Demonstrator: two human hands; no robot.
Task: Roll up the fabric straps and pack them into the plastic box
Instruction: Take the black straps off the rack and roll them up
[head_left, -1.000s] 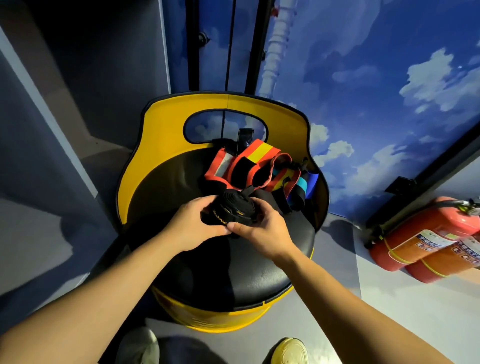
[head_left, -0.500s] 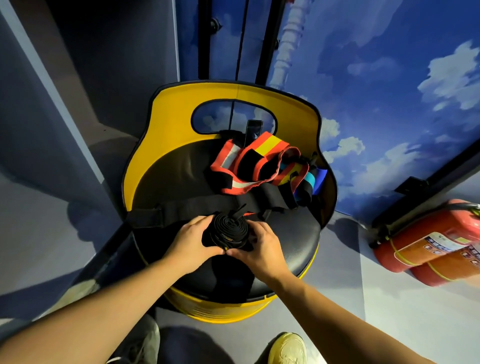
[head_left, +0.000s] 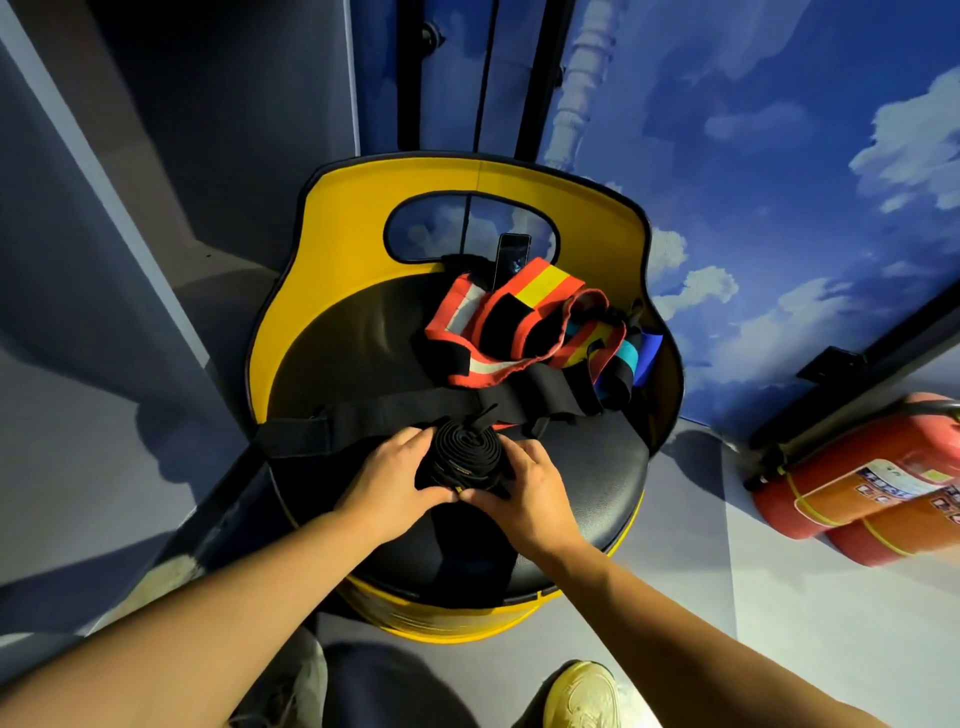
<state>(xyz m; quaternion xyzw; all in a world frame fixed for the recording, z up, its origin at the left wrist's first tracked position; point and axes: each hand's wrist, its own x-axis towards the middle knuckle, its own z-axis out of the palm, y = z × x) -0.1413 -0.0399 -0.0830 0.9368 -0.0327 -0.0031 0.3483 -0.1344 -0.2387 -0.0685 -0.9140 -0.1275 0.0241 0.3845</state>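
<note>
A black fabric strap wound into a tight roll (head_left: 464, 453) stands on end on the black seat of a yellow chair (head_left: 582, 499). My left hand (head_left: 390, 478) grips its left side and my right hand (head_left: 524, 488) grips its right side, thumbs meeting at its near edge. An unrolled length of black strap (head_left: 363, 415) runs across the seat to the left, behind the roll. Behind it lies a heap of straps in red, black, yellow and white (head_left: 511, 332), with blue and teal ones (head_left: 636, 358) at the right. No plastic box is in view.
A dark phone (head_left: 511, 257) leans against the chair's yellow backrest (head_left: 343, 218). Two red fire extinguishers (head_left: 862, 483) lie on the floor at the right. My shoes (head_left: 584, 696) show below the chair. A blue wall painted with clouds stands behind.
The roll came toward me from beside the strap heap to mid-seat and turned on end. The loose black strap now lies stretched out to the left. The camera tilted.
</note>
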